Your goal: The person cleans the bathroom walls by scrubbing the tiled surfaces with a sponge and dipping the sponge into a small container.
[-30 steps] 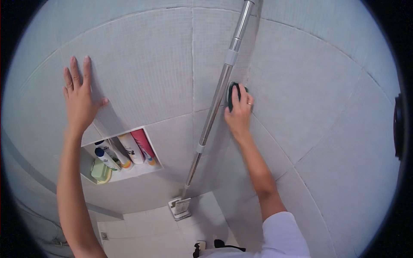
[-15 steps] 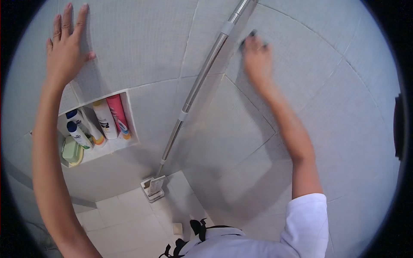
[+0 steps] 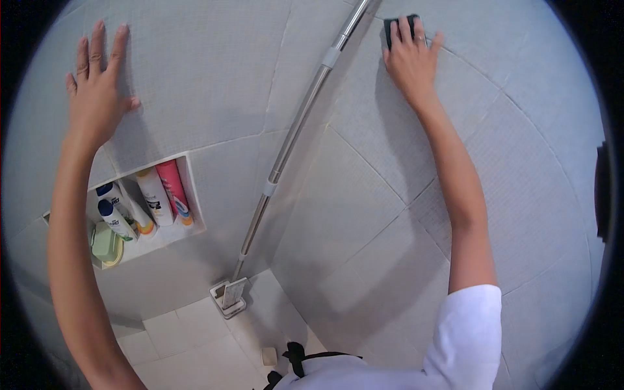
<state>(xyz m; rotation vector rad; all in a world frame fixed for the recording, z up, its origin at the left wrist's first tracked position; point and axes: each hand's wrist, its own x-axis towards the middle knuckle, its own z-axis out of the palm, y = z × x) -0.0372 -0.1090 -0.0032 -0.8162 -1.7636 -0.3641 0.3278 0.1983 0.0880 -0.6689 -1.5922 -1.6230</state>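
Observation:
My right hand (image 3: 413, 62) presses a dark scouring pad (image 3: 390, 31) against the grey tiled wall on the right, fingers laid over it, high up near a grout line. Only the pad's edges show around the fingers. Flat on the left tiled wall (image 3: 201, 71) rests my left hand (image 3: 96, 97), fingers spread, holding nothing. It is above a recessed shelf (image 3: 153, 244).
Bottles stand in the shelf, including a pink bottle (image 3: 174, 188) and a white bottle (image 3: 155, 195), beside a green soap box (image 3: 106, 244). A metal pole (image 3: 296, 133) leans in the corner above a floor drain (image 3: 227, 300). A small beige block (image 3: 268, 356) lies on the floor.
My right hand has moved up and slightly right along the wall with the scouring pad. My left hand stays on its wall; the whole view has shifted slightly.

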